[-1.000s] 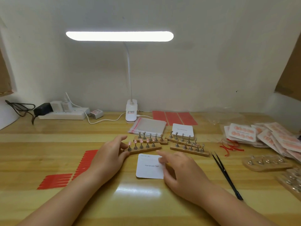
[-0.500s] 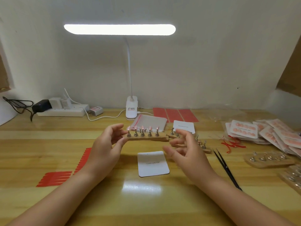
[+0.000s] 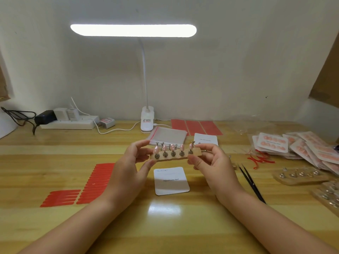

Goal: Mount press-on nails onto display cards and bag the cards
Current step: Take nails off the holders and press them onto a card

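In the head view, a wooden strip (image 3: 176, 156) studded with metal pegs carrying pink nails (image 3: 164, 147) is held in the air above the white card (image 3: 171, 181). Its left end is pinched by the left hand (image 3: 128, 167), its right end by the right hand (image 3: 213, 163), thumbs beneath and fingers curled over. The card lies flat on the table (image 3: 165, 226), apart from the strip. Right of the card, past bare wood, black tweezers (image 3: 252, 183) lie. Left of the card are red strips (image 3: 91, 186).

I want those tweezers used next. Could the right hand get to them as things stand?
Probably not at once: the right hand grips the nail holder strip; once freed, the tweezers lie uncovered beside it.
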A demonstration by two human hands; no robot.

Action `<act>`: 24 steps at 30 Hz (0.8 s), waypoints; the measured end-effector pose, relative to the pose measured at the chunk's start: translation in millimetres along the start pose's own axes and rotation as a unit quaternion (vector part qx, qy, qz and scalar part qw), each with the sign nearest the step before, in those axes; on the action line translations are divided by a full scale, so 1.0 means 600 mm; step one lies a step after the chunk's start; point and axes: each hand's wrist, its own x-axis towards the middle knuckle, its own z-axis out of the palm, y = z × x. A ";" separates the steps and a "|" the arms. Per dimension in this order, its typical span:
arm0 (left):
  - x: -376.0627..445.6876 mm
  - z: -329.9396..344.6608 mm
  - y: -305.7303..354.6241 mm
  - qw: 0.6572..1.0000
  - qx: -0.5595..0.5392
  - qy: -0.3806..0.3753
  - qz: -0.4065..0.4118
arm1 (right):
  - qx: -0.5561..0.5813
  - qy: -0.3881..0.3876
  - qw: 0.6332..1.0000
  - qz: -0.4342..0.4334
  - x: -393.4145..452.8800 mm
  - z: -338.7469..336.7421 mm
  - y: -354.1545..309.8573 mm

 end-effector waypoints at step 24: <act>0.018 -0.009 -0.046 0.974 0.188 -0.074 -0.106 | -0.466 -0.062 0.880 -0.075 0.046 0.019 0.020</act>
